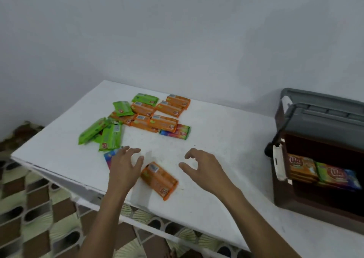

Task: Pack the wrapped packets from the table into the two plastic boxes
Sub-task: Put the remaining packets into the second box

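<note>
Both hands hover low over the white surface (226, 139) and hold nothing. The left hand (126, 165) has its fingers stretched and spread, and the right hand (202, 165) has its fingers loosely hooked with the thumb apart. Between them, just beside the left thumb, lies one orange packet (159, 180), flat and slantwise. A multicoloured packet (109, 156) shows partly from under the left fingers; whether they touch it cannot be told. Beyond the hands is the loose heap still to be packed: green packets (110, 137) ahead of the left hand, orange packets (163, 123) overlapping one another farther on, and a rainbow packet (177, 132) at the heap's near edge. These look light, flat and fairly stiff inside a glossy film that is likely slippery. A pinch across the short width, thumb on one long edge and fingers on the other, should hold better than pressing on the face. The crimped ends are probably too flimsy to lift by. Well off to the right of the right hand stands a brown plastic box (315, 204) with its grey lid (325, 117) raised and packed packets (301, 167) inside. A second grey lid behind it suggests the other box, though that one is mostly hidden. The surface is speckled and stands against a plain pale wall (177, 31). Below the left forearm a patterned floor (29, 218) shows.
</note>
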### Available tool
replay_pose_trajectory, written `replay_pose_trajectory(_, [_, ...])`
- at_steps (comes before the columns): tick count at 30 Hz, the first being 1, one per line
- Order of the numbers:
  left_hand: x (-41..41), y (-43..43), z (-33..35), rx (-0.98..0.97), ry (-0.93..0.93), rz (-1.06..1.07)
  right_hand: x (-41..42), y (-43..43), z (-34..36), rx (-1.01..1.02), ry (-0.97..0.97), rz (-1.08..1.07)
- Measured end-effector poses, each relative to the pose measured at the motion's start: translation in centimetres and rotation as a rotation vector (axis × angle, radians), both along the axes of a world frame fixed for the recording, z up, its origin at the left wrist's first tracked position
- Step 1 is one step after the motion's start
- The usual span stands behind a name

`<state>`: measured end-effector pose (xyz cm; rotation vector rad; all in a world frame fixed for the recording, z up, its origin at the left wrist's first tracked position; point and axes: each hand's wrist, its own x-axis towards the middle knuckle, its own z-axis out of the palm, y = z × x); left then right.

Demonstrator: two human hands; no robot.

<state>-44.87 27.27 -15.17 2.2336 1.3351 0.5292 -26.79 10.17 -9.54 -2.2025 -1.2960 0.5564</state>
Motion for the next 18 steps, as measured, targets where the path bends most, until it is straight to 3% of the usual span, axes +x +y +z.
replay_pose_trajectory(5, [-2.2, 1.4, -1.0, -0.083, 0.111, 0.247, -4.3, 3.8, -2.6, -0.162, -0.055, 0.115])
replay_pose_trajectory(9, [-2.5, 1.6, -1.4, -0.132, 0.139, 0.280, -6.5, 5.6, -4.8, -0.264, -0.183, 0.161])
replay_pose_trajectory(18, [-1.7, 1.7, -1.8, -0.192, 0.108, 0.344, -7.1, 5.9, -6.9, -0.166, -0.315, 0.135])
